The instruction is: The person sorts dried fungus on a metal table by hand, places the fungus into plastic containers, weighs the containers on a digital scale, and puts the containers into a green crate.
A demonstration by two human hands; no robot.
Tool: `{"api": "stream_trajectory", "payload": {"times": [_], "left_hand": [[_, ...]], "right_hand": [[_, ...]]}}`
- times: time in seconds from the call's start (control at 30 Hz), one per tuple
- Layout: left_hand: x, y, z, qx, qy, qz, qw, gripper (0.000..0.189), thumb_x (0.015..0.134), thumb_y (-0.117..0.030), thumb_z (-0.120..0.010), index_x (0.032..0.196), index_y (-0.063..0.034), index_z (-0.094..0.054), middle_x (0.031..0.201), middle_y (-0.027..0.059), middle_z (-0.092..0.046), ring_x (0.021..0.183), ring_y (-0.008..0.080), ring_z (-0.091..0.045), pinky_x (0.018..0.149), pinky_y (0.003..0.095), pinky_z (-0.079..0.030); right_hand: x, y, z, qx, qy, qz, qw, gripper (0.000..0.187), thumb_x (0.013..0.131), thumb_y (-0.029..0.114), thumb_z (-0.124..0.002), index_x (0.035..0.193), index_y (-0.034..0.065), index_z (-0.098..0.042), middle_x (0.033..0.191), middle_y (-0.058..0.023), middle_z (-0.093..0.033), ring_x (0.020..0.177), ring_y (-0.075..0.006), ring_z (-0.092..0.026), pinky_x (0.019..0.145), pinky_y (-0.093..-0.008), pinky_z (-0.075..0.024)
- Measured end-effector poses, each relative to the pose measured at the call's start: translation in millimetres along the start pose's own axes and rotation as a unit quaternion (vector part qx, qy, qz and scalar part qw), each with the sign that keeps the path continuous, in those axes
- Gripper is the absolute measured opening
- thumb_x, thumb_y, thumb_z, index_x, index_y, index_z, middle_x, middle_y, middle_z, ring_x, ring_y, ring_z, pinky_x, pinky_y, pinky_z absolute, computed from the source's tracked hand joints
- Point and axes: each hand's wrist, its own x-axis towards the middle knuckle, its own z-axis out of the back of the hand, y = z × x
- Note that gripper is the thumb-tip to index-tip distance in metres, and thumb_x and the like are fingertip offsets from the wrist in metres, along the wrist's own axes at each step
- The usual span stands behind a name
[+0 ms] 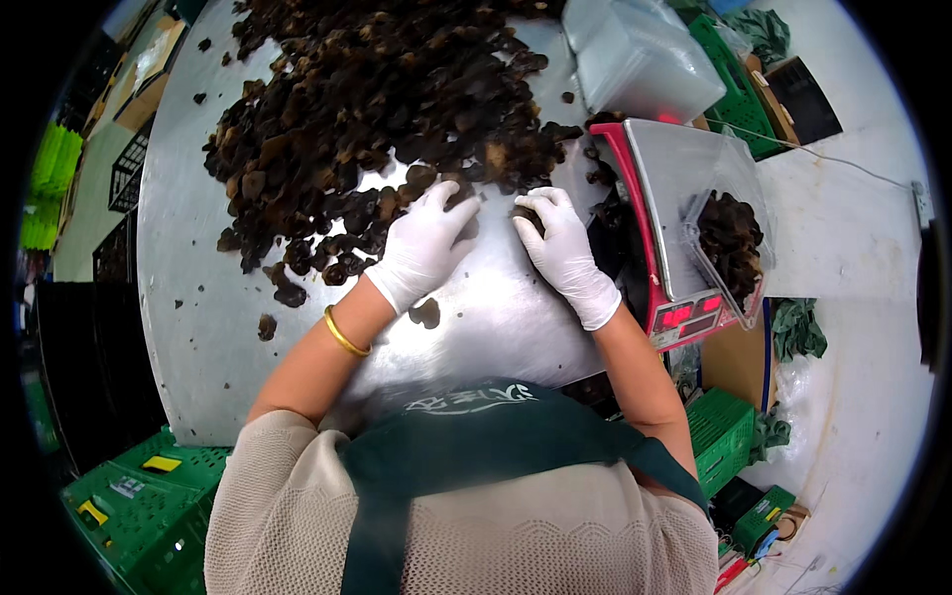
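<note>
A large heap of dark brown wood ear mushrooms covers much of the steel table before me. My left hand, in a white glove, lies at the near edge of the heap with its fingers apart, the fingertips touching dark pieces. In a matching glove, my right hand curls around a small dark mushroom piece, partly hidden by thumb and fingers. To its right, a red-framed electronic scale bears a clear plastic tray filled with mushrooms. A flat loose piece sits below my left hand.
Stacked clear plastic trays stand beyond the scale. Dark mushrooms also lie beside the scale's left side. Green crates are at lower left, with another green crate at right. A cable runs to the white wall.
</note>
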Motion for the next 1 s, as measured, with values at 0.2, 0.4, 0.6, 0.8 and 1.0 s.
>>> {"api": "stream_trajectory", "payload": {"times": [0.2,0.4,0.6,0.8,1.0], "left_hand": [[-4.2,10.6,-0.6,-0.168,-0.066,0.065,0.981,0.026,0.082,-0.009,-0.067,0.108,-0.0054,-0.064,0.100,0.0063,-0.063,0.086,0.0214,-0.064,0.075,0.0315,-0.052],[28.6,-0.4,50.9,-0.700,-0.080,0.231,0.671,0.021,0.096,-0.017,-0.056,0.110,-0.0014,-0.060,0.096,0.0084,-0.066,0.070,0.0123,-0.058,0.055,0.0221,-0.047],[74.2,-63.7,39.9,-0.720,-0.017,0.174,0.672,0.030,0.096,-0.018,-0.057,0.121,-0.0016,-0.056,0.106,0.0109,-0.066,0.075,0.0141,-0.061,0.058,0.0232,-0.050],[141.6,-173.4,-1.4,-0.528,0.004,-0.074,0.846,0.035,0.087,-0.014,-0.065,0.119,-0.0022,-0.060,0.099,0.0059,-0.066,0.081,0.0147,-0.061,0.071,0.0273,-0.051],[167.6,-236.6,-48.0,-0.065,0.160,-0.291,0.941,0.053,0.080,-0.036,-0.068,0.125,-0.0096,-0.055,0.112,0.0172,-0.058,0.108,0.0312,-0.058,0.091,0.0390,-0.048]], "right_hand": [[-12.6,34.6,47.4,0.187,-0.011,-0.106,0.977,0.020,0.085,0.010,-0.063,0.103,0.0009,-0.065,0.103,-0.0112,-0.062,0.096,-0.0227,-0.061,0.088,-0.0315,-0.0467],[-53.4,31.7,188.3,0.091,-0.317,-0.113,0.937,0.025,0.089,-0.002,-0.056,0.113,0.0018,-0.062,0.114,-0.0064,-0.062,0.097,-0.0129,-0.058,0.084,-0.0257,-0.0484],[-46.8,-20.3,235.3,-0.187,-0.338,0.002,0.923,0.025,0.084,0.002,-0.063,0.109,-0.0004,-0.062,0.106,-0.0137,-0.062,0.100,-0.0269,-0.059,0.091,-0.0351,-0.0461],[-56.5,-25.9,245.8,-0.278,-0.171,-0.046,0.944,0.044,0.090,0.025,-0.061,0.128,0.0040,-0.055,0.126,-0.0222,-0.057,0.114,-0.0369,-0.056,0.097,-0.0397,-0.0441],[-75.9,-16.9,268.0,-0.115,-0.181,-0.101,0.971,0.033,0.093,0.013,-0.057,0.124,0.0018,-0.058,0.118,-0.0186,-0.062,0.111,-0.0292,-0.060,0.095,-0.0325,-0.0446]]}}
